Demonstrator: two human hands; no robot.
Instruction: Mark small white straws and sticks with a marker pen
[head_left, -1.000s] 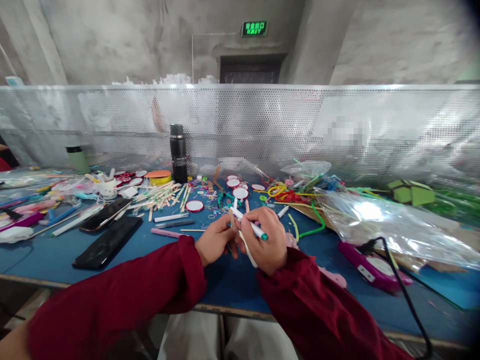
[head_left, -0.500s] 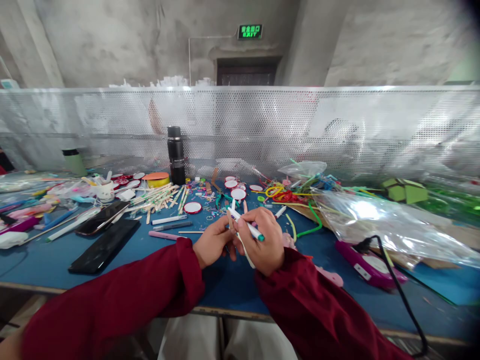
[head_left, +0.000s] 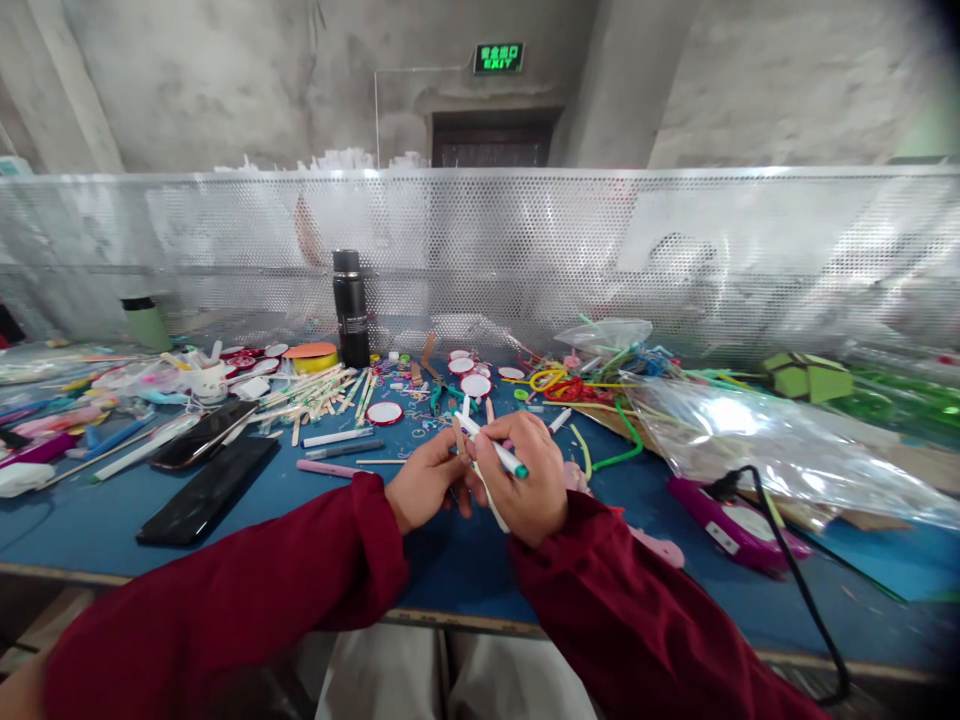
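Observation:
In front of me, over the near middle of the table, my left hand (head_left: 429, 482) pinches a thin wooden craft stick (head_left: 460, 440). My right hand (head_left: 529, 478) is closed around a white marker (head_left: 491, 445) with a teal end, held slantwise. The marker's upper left end is close to the stick; whether they touch I cannot tell. Below the right fingers a pale strip (head_left: 493, 502) slants down; whether it is part of the same stick is hidden. Both hands almost meet, and some left fingertips are covered.
Left lie two black phones (head_left: 208, 492), pens (head_left: 337, 438) and a pile of craft sticks (head_left: 326, 398). A black bottle (head_left: 351, 312) stands behind. To the right are pipe cleaners (head_left: 630, 440), clear plastic bags (head_left: 750, 440) and a purple corded device (head_left: 739, 525). Perforated metal panels (head_left: 480, 250) close the back.
The view has shifted very slightly. Both hands keep nearly the same pose, with the craft stick and the marker still in them.

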